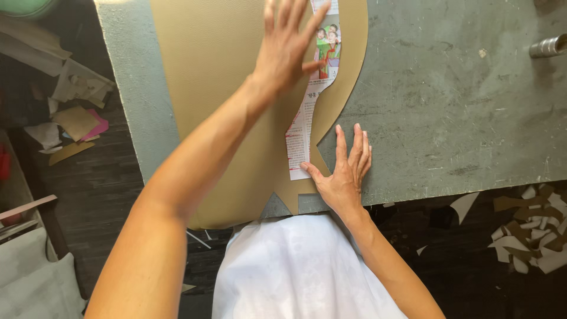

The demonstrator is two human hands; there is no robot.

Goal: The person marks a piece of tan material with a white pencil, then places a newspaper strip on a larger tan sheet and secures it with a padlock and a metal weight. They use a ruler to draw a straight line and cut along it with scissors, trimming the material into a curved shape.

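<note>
A tan leather-like sheet (pixel 207 88) lies on a grey worn table (pixel 449 100). A curved newspaper pattern strip (pixel 302 127) rests on the sheet's right part. My left hand (pixel 287 44) lies flat with fingers spread on the sheet and the strip's upper part. My right hand (pixel 345 171) presses flat on the table edge, with its thumb on the strip's lower end. Neither hand holds anything.
A metal tube (pixel 549 46) lies at the table's far right. Paper and leather scraps (pixel 531 230) litter the dark floor at the right. More scraps and papers (pixel 74 112) pile up at the left. A white garment (pixel 301 272) covers my lap.
</note>
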